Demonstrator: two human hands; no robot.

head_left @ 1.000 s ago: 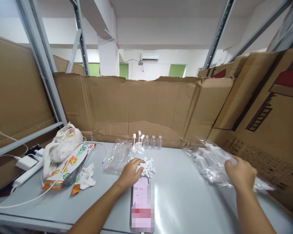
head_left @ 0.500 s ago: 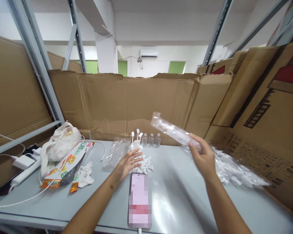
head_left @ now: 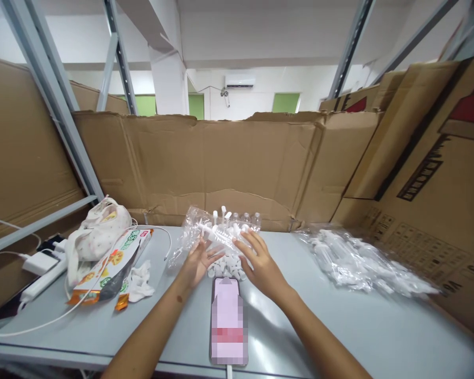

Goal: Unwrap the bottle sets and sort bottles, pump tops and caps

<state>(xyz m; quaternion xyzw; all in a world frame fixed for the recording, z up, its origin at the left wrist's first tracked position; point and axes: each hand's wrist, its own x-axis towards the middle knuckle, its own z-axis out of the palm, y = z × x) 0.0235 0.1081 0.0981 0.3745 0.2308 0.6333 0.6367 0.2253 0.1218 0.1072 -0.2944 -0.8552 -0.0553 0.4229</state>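
Observation:
A clear plastic packet with a white piece inside (head_left: 217, 235) is between my two hands, above a pile of small white parts (head_left: 226, 267). My left hand (head_left: 199, 261) has its thumb and fingers around the packet's left end. My right hand (head_left: 258, 259) touches the packet's right side with its fingers spread. Behind it stand white pieces with upright stems (head_left: 223, 211) and small clear bottles (head_left: 256, 219), partly hidden. A clear bag (head_left: 184, 237) lies left of the packet. Below the pile lies a phone (head_left: 229, 321) with a cable.
Several packed white pieces in clear wrap (head_left: 351, 260) lie at the right. A snack packet (head_left: 110, 266), crumpled tissue (head_left: 141, 281), white cloth (head_left: 98, 231) and power strip (head_left: 43, 281) are at the left. Cardboard (head_left: 221, 163) walls the table's back.
My right hand has brought the clear packet from the right to the middle, turning it level, and its fingers have opened. My left hand has closed on the packet's left end.

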